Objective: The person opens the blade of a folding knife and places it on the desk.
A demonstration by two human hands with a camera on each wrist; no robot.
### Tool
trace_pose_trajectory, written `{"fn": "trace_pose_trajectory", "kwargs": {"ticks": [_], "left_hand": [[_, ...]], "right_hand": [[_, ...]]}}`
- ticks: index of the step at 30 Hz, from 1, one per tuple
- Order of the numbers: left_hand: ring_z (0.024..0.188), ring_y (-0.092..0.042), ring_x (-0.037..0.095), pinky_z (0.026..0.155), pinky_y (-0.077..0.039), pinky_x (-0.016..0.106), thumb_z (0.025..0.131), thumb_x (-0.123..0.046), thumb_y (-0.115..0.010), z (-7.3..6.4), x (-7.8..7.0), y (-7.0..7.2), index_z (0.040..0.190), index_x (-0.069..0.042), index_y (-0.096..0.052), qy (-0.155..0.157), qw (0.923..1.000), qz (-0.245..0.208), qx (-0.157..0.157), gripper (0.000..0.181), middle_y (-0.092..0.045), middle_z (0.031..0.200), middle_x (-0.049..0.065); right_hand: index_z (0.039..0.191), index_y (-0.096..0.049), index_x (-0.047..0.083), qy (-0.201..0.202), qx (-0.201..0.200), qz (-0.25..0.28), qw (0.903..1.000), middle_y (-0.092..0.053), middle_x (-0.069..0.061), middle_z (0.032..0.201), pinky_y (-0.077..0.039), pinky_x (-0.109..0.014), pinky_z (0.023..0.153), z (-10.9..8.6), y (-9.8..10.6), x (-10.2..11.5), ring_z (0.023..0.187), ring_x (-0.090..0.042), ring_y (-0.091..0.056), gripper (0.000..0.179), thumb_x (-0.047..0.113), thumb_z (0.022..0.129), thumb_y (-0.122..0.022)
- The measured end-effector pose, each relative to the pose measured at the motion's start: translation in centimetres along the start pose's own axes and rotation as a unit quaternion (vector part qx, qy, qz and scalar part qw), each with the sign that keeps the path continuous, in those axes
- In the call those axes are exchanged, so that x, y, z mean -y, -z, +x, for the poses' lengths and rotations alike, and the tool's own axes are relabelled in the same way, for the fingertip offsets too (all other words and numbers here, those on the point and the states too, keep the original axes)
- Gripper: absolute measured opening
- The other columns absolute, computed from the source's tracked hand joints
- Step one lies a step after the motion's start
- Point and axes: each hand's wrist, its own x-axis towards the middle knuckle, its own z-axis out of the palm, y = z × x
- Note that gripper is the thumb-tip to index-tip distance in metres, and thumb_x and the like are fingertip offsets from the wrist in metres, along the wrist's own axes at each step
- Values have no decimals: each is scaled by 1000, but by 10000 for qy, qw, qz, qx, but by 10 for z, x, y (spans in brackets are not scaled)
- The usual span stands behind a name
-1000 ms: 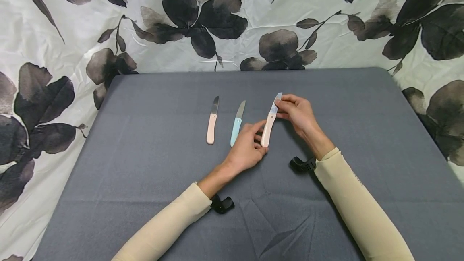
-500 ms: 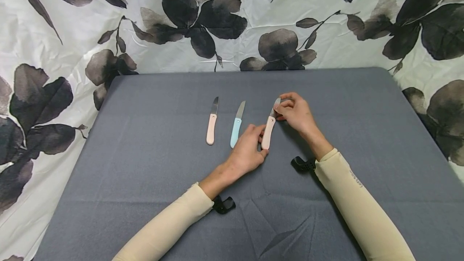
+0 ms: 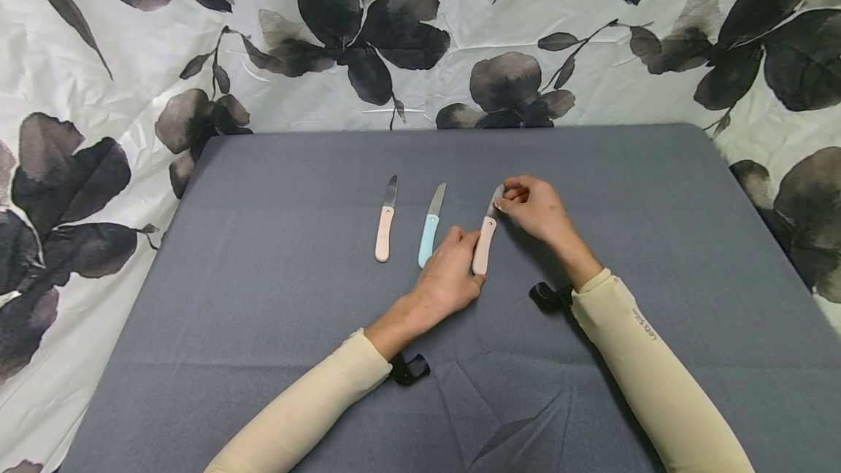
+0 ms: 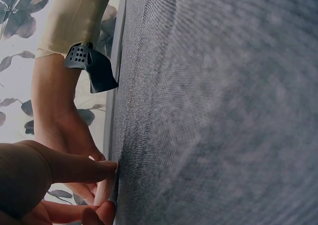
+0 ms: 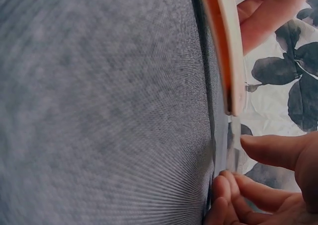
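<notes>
A paring knife with a pale pink handle lies between both hands, blade pointing away from the body. My left hand holds the handle by its butt end, thumb on the near side; in the left wrist view the handle end shows between thumb and fingers. My right hand pinches the blade near its tip. From the right wrist, the handle runs close along the cloth, thumb against the blade. A light blue knife rests just left, its butt partly hidden by the left hand. Another pink knife lies farther left.
A grey cloth covers the table, with creases near the front. Its far edge meets a white curtain printed with dark flowers. A black wrist mount sits on the right wrist, another black mount on the left.
Both hands have lowered the pink knife toward the cloth, bringing it slightly nearer the body. The left fingers have closed in on the handle. The other two knives stay put.
</notes>
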Motion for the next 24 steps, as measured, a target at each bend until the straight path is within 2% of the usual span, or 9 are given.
{"fn": "trace_pose_trajectory", "kwargs": {"ticks": [6,12,18,21,24], "left_hand": [[100,-62,22,92,-57,35,88,-7,-79,1,-1,1,146,-3,-56,-56,10000,64,31,62,-58,121,13],[99,-61,22,91,-57,36,87,-6,-80,0,-1,2,144,-4,-58,-77,9999,3,72,61,-58,120,14],[107,-62,24,95,-56,35,91,-14,-79,-1,1,5,149,-2,-52,72,9998,-155,114,65,-56,129,14],[101,-60,21,87,-55,34,95,-19,-76,-3,4,11,149,-3,-53,13,9996,-262,-50,61,-55,128,13],[95,-58,19,82,-53,34,98,-19,-73,-5,9,18,144,-4,-58,-270,9985,-265,-403,51,-57,122,12]], "right_hand": [[144,-57,-5,-39,234,-268,9994,-63,-22,121,-46,-32,77,1,0,0,105,-34,-60,50,21,102,-65],[150,-51,-5,-119,479,-451,9978,-58,-24,126,-48,-40,85,-1,0,3,110,-36,-58,57,23,103,-64],[155,-42,-6,-221,695,-500,9961,-53,-26,135,-50,-48,94,-3,3,5,119,-39,-56,63,28,105,-60],[156,-41,-6,-248,757,-500,9956,-52,-26,137,-50,-50,97,-5,6,6,123,-40,-55,64,30,106,-59],[155,-42,-5,-213,717,-485,9960,-52,-27,139,-49,-53,101,-6,7,7,126,-42,-54,64,31,106,-59]]}}
